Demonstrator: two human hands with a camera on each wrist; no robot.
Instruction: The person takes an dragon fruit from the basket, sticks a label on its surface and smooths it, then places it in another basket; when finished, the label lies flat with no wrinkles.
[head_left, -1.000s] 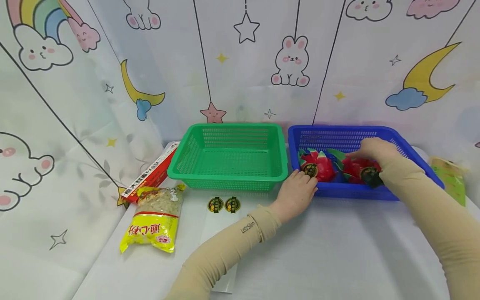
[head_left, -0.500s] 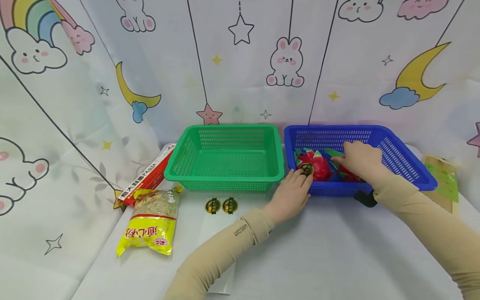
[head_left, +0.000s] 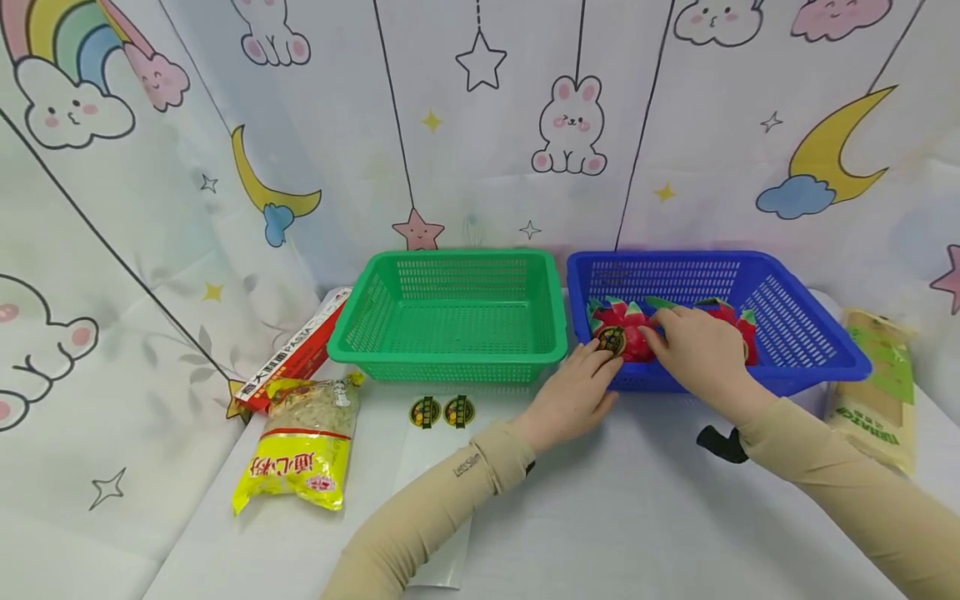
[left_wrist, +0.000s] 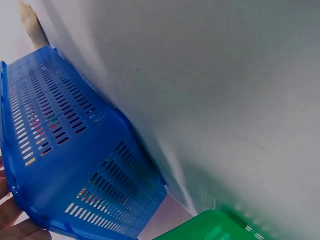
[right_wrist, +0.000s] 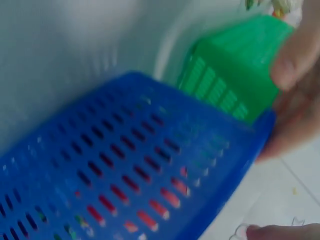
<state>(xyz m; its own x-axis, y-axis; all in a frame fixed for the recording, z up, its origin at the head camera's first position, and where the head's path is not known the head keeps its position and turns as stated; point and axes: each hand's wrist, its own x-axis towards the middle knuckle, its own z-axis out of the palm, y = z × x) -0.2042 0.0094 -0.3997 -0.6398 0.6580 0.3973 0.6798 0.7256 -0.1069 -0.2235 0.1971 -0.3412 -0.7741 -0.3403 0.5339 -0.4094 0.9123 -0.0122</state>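
A red dragon fruit [head_left: 639, 343] with green-tipped scales lies at the left of the blue basket [head_left: 813, 337]; a round black-and-gold sticker [head_left: 611, 340] is on its near side. My left hand [head_left: 573, 396] reaches over the basket's front left rim, fingertips right at the sticker. In the left wrist view its fingers [left_wrist: 10, 215] are bent beside the rim. My right hand [head_left: 705, 354] is over the basket, thumb and fingertips at the first fruit's right side. Behind it shows a second dragon fruit [head_left: 742, 329], partly hidden.
A green basket [head_left: 558, 342] stands to the left. Two more round stickers [head_left: 442, 412] are on a clear strip [head_left: 442, 533] on the white table. A yellow pasta bag [head_left: 303, 446] and red pasta box [head_left: 300, 342] lie at left, a green-and-beige packet [head_left: 873, 400] at right.
My right hand has moved left from the second dragon fruit to the first one, uncovering the second's right part. My left hand stays at the rim. The head view has shifted slightly.
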